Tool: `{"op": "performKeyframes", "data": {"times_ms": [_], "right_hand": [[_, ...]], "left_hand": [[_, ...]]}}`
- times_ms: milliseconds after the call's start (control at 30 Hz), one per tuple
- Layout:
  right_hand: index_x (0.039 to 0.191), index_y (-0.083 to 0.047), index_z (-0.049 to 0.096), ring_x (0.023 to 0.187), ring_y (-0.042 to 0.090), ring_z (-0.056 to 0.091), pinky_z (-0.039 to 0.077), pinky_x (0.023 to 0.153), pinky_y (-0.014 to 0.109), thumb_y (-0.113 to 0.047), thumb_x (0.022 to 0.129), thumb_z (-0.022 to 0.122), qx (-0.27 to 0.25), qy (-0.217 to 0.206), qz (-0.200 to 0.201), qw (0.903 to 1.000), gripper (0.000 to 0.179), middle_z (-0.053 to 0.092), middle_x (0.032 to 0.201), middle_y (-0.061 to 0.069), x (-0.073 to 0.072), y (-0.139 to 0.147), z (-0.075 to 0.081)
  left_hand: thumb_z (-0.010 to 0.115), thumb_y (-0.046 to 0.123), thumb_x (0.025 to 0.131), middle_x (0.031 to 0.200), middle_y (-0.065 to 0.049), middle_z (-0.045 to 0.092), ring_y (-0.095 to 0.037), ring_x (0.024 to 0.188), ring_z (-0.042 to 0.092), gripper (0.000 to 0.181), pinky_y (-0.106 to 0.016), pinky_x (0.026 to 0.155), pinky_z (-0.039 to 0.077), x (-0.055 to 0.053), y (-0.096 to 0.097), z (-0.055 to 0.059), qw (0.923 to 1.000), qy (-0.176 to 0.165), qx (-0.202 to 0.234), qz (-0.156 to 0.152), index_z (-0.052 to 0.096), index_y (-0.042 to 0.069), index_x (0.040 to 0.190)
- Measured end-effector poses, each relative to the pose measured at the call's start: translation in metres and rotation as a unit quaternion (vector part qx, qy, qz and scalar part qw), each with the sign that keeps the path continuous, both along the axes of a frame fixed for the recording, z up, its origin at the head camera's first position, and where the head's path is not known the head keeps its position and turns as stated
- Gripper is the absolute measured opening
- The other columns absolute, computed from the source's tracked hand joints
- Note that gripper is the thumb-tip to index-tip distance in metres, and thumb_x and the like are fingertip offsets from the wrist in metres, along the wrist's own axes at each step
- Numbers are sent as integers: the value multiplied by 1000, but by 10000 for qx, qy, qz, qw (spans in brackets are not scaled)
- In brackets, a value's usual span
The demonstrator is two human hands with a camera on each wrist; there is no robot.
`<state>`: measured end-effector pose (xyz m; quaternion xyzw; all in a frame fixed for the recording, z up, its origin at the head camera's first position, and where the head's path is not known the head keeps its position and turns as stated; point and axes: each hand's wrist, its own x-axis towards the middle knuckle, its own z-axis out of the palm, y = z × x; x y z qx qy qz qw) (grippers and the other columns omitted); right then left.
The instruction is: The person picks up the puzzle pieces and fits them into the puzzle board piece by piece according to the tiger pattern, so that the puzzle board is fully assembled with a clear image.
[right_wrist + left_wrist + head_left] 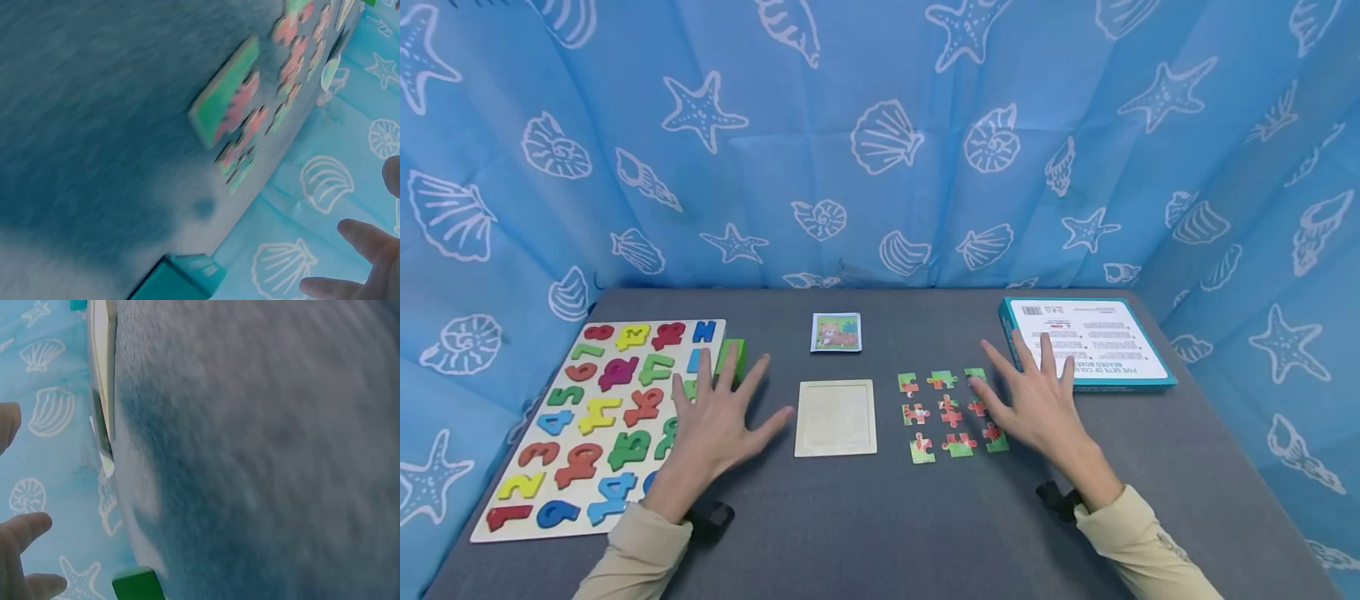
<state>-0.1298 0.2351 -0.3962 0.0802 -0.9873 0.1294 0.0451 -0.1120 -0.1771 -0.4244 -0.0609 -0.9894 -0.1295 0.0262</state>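
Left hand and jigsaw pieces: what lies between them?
In the head view, the wooden puzzle tray lies between the left hand and the jigsaw pieces.

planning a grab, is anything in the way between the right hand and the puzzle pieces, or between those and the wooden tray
Nothing visible. The right hand partly overlaps the right column of the puzzle pieces in the head view, and only grey tabletop shows between them and the wooden tray.

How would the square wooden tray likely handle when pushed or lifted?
The square wooden tray is probably stiff, given its straight edges. Lying flat on the gray tabletop, it would likely slide rather than roll or tip. Its thin side in the left wrist view suggests it is light.
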Motion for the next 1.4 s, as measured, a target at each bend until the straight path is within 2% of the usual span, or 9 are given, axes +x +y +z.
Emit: {"op": "performKeyframes", "data": {"times_ms": [133,233,367,500,700,867,1033,1300,1400], "right_hand": [[155,-20,45,154,59,7,5,112,83,-51,99,58,-101,-101,95,9999,65,28,165,27,-4,-11,0],[154,-20,47,154,57,10,8,113,83,-49,99,59,-159,-84,202,9996,64,31,164,27,-8,-20,-2],[152,-19,51,153,57,16,15,113,81,-49,98,62,-209,49,379,9991,62,36,162,26,-12,-32,-5],[150,-18,54,152,56,21,20,113,80,-47,97,64,-288,24,499,9983,61,39,160,26,-16,-42,-7],[146,-16,57,145,53,36,37,106,76,-36,93,73,-329,-74,700,9970,59,48,153,26,-22,-57,-9],[141,-13,63,125,44,54,52,89,60,-33,92,77,-384,-232,817,9956,55,59,139,22,-28,-69,-11],[132,-8,69,102,33,58,48,73,42,-33,90,79,-523,-593,954,9923,49,67,118,17,-34,-80,-13],[126,-6,72,111,37,61,53,91,51,-29,87,83,-558,-991,954,9889,46,69,121,17,-41,-94,-19],[125,-6,73,111,36,62,53,91,51,-27,87,82,-544,-1056,932,9885,44,69,121,16,-43,-96,-20]], "left_hand": [[60,70,88,169,-23,18,-55,155,8,90,-79,116,9,1,7,-2,9999,-73,70,-134,35,22,160],[62,70,88,167,-23,24,-54,153,19,92,-76,117,19,1,14,-3,9993,-131,164,-312,34,23,161],[64,70,87,161,-24,35,-53,144,37,93,-73,110,34,-1,20,-3,9974,-332,323,-545,31,25,162],[66,70,86,157,-23,40,-49,139,44,97,-71,102,44,-4,24,-2,9944,-605,376,-785,29,23,162],[72,71,80,152,-19,46,-43,132,50,104,-68,98,47,-9,27,-4,9892,-960,389,-1036,32,20,161],[78,71,74,150,-19,49,-39,129,51,110,-65,101,47,-13,29,-6,9866,-1116,363,-1135,35,15,159],[82,72,69,151,-21,49,-39,131,50,118,-65,104,45,-16,29,-5,9853,-1274,307,-1101,35,11,159],[86,69,65,151,-21,50,-41,132,50,117,-66,106,44,-20,27,-2,9830,-1388,251,-1173,41,9,155],[87,67,65,150,-21,50,-41,132,50,115,-65,106,44,-21,26,-2,9829,-1384,244,-1188,43,9,154]]}}
